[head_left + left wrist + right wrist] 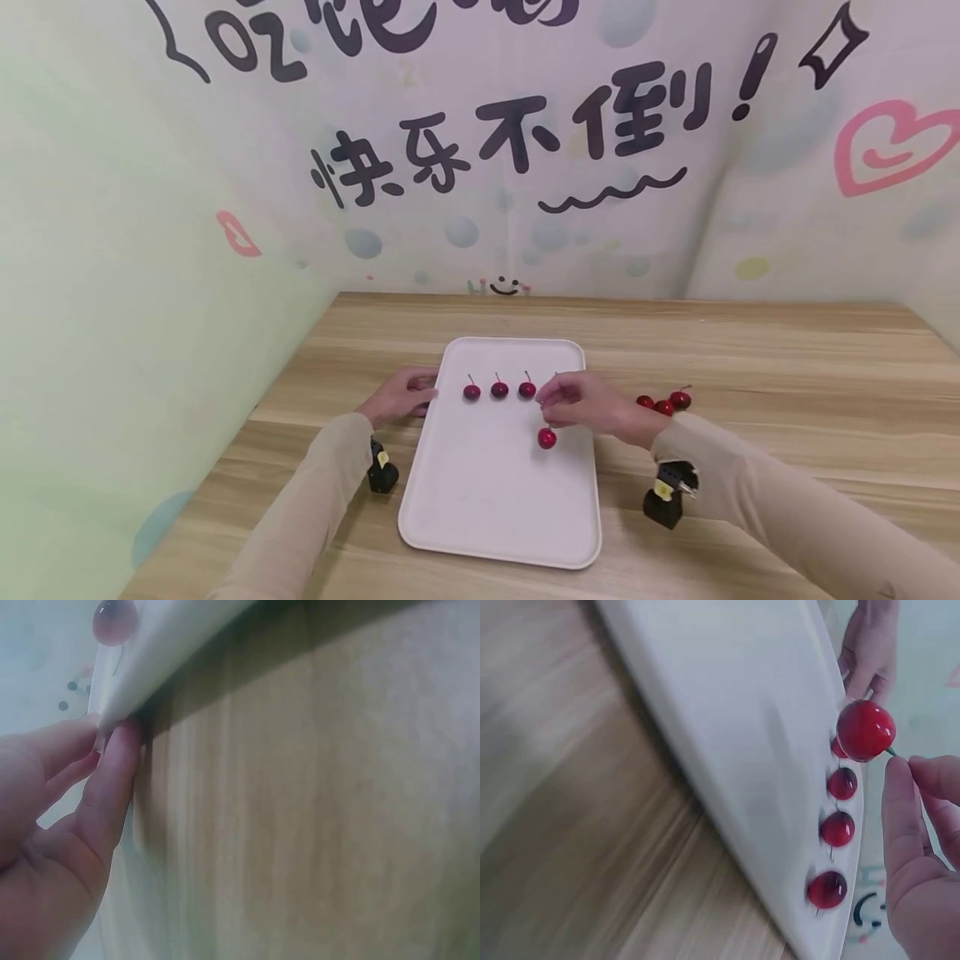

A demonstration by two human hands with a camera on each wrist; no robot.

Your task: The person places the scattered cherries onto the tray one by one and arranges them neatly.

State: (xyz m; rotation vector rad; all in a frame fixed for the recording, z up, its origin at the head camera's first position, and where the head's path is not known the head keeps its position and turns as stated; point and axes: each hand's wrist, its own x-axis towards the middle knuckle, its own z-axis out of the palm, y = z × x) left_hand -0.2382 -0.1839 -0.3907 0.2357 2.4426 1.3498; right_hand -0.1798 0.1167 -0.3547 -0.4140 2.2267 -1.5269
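My right hand (581,404) pinches the thin stem of a red cherry (547,438) between thumb and fingertip. In the right wrist view that cherry (866,730) hangs clear of the white tray (705,682). Several dark red cherries, one of them a cherry (499,390) near the middle, form a row across the tray's far part, stems pointing away. The right hand partly covers the row's right end in the head view. At the tray's left edge, my left hand (401,395) grips the rim (161,656) between thumb and fingers.
To the right of the tray, a small group of cherries (663,407) lies on the wooden table (787,375), partly behind the right forearm. A printed cloth wall (465,233) rises at the table's back edge, and another wall (112,292) stands on the left.
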